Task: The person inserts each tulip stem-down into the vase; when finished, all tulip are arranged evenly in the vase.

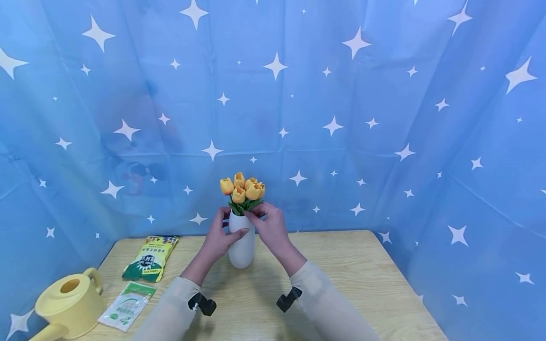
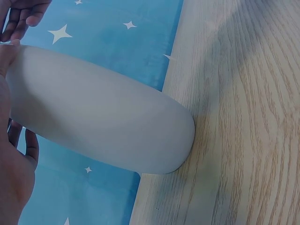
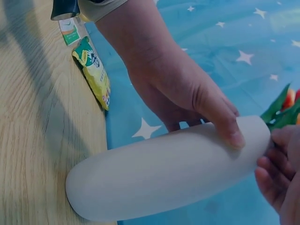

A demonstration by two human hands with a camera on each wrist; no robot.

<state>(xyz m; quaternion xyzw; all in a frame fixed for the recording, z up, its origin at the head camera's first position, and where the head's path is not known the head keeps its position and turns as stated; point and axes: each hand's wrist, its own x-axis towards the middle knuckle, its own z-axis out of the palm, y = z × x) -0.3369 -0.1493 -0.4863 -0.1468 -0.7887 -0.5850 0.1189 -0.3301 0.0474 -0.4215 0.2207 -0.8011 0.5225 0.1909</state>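
Observation:
A white vase [image 1: 241,253] stands upright on the wooden table with a bunch of yellow-orange artificial tulips [image 1: 245,190] in its mouth. My left hand [image 1: 216,242] holds the vase's upper part from the left, thumb across its front and fingers behind. From the right, my right hand [image 1: 272,228] reaches over the rim, its thumb and fingers pinching at the green stems and leaves. In the right wrist view the curled fingers of the right hand [image 3: 283,173] are right at the vase mouth; the stems' lower ends are hidden inside.
On the table's left side lie a yellow-green packet [image 1: 151,259] and a smaller white-green sachet [image 1: 128,305]. A pale yellow watering can [image 1: 70,305] stands at the front left. Behind the table [image 1: 350,279] hangs a blue curtain [image 1: 307,104] with white stars.

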